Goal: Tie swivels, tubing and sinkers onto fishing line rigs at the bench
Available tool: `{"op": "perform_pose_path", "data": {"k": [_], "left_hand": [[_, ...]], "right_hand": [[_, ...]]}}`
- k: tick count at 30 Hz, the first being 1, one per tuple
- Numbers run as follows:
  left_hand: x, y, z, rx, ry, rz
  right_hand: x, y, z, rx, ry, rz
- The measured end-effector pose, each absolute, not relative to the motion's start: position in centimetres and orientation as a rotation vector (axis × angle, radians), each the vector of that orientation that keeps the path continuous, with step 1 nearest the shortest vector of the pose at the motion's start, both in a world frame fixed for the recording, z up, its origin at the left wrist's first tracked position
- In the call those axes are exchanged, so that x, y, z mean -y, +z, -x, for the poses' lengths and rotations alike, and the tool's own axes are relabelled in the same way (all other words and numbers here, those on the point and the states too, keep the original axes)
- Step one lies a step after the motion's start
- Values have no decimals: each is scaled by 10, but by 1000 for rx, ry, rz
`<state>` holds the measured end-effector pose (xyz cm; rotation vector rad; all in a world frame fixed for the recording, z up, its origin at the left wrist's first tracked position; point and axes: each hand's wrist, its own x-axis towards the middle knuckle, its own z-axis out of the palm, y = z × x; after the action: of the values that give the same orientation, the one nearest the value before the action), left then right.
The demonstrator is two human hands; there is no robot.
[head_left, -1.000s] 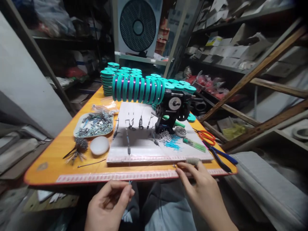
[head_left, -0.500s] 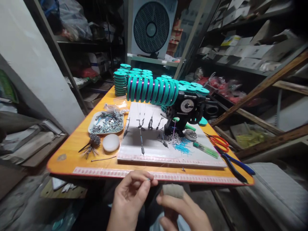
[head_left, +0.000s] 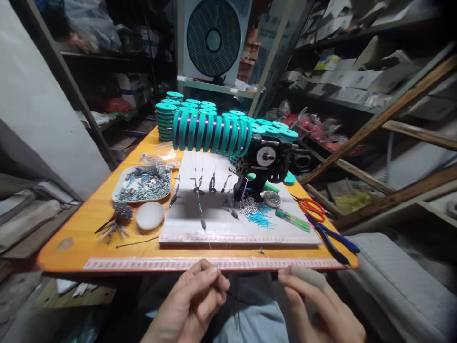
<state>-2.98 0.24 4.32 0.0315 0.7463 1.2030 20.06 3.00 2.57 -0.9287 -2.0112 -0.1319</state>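
Observation:
My left hand (head_left: pixel 200 297) is closed in a pinch just in front of the table's front edge, on a thin fishing line that runs up toward the white board (head_left: pixel 239 228). Apart from it on the right, my right hand (head_left: pixel 317 302) has its thumb and forefinger pressed together; anything between them is too fine to make out. A grey-beige wrap (head_left: pixel 309 277) covers one finger of that hand. Hanging over the board are dark swivels and a weighted rig (head_left: pixel 201 209). Above them, teal line spools (head_left: pixel 212 133) sit in a row on a black winding device (head_left: pixel 262 159).
A tray of small metal parts (head_left: pixel 143 185), a white dish (head_left: pixel 150 216) and a dark bristly bundle (head_left: pixel 121 214) lie left. On the board are beads (head_left: pixel 249 206), blue tubes (head_left: pixel 260 217) and a green tube (head_left: pixel 293 220); blue-handled pliers (head_left: pixel 339 240) and orange-handled scissors (head_left: pixel 312 209) lie right.
My right hand has moved right, away from my left hand, and its fingertips are now pinched together. My left hand stays closed near the table edge. The view has shifted slightly to the right.

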Motion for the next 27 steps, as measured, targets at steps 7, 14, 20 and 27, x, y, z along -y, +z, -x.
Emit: {"op": "perform_pose_path", "data": {"k": [7,14,20,27], "left_hand": [[-12,47,24,-527,1042,79],[-10,49,25,-782,1228,-295],[-6,53,30,-1228,1419,-776],[-5,51,55,-1463,1319,-1487]], "right_hand": [[-67,12,-209,2082,-94,1086],[-70,39,-181,2024,8,930],[-73,61,-138,2257,38,448],[-89,89,-117,2321,206,315]]}}
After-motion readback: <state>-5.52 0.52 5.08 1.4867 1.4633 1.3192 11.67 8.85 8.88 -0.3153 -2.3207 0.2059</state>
